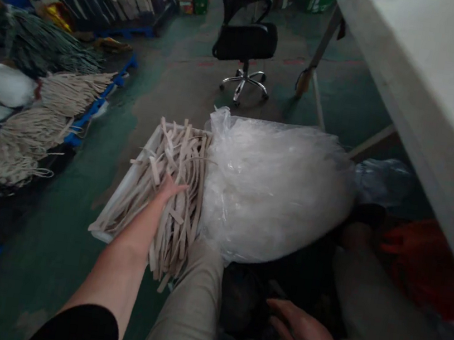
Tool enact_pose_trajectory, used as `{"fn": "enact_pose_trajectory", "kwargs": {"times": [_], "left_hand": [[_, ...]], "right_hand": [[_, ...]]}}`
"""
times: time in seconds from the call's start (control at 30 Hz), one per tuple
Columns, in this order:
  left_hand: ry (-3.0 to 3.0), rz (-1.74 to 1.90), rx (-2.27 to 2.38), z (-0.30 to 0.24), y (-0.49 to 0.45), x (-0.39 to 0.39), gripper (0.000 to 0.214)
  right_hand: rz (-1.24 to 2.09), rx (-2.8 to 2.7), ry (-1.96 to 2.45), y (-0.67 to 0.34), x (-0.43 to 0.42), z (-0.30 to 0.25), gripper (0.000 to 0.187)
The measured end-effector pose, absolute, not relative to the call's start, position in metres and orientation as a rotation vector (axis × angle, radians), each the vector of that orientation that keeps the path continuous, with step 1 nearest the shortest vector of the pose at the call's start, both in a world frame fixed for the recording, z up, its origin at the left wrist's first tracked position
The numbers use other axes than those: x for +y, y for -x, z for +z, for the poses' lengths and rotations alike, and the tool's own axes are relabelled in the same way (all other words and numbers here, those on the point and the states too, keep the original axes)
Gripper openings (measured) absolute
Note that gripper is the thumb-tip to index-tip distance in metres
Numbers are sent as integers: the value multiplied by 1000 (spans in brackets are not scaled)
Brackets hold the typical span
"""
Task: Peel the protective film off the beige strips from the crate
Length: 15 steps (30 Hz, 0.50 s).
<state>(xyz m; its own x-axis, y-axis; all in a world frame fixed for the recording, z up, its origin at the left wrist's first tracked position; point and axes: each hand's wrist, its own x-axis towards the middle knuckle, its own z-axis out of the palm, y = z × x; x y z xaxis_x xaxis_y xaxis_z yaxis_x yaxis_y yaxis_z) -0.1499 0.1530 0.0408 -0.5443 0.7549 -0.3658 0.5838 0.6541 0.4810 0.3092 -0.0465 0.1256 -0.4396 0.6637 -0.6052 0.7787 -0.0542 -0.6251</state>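
My left hand [163, 197] reaches into a white tray [134, 171] heaped with beige flat strips [176, 168]; its fingers lie among the strips and are partly buried, so its grip is unclear. My right hand [304, 338] hovers low between my knees, fingers stretched out and empty. A large bag of clear plastic [275, 188] sits right of the tray, touching it.
A white table [432, 92] runs along the right. A black office chair [247, 40] stands on the green floor ahead. Piles of beige and dark cords [49, 111] lie on blue pallets at the left. Stacked boxes sit at the back.
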Motion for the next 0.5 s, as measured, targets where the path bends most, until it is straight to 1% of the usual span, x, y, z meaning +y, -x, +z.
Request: {"fn": "enact_pose_trajectory", "kwargs": {"times": [0.07,0.2,0.27,0.37,0.43,0.5], "left_hand": [[-1074,285,2429,17,135,145,99],[-1229,61,2577,-14,134,146,91],[-1305,-97,2519,-17,144,155,81],[-1422,-154,2553,1,160,162,56],[-1502,-51,2594,23,162,157,48],[-1626,69,2564,41,151,144,47]], "right_hand": [[-1550,2063,-1601,-304,-43,142,38],[-1573,2070,-1650,-295,-36,165,34],[-1556,2082,-1651,-294,-34,171,33],[-1538,2119,-1640,-295,-35,174,33],[-1539,2123,-1646,-297,-36,176,33],[-1539,2122,-1640,-298,-37,176,33]]}}
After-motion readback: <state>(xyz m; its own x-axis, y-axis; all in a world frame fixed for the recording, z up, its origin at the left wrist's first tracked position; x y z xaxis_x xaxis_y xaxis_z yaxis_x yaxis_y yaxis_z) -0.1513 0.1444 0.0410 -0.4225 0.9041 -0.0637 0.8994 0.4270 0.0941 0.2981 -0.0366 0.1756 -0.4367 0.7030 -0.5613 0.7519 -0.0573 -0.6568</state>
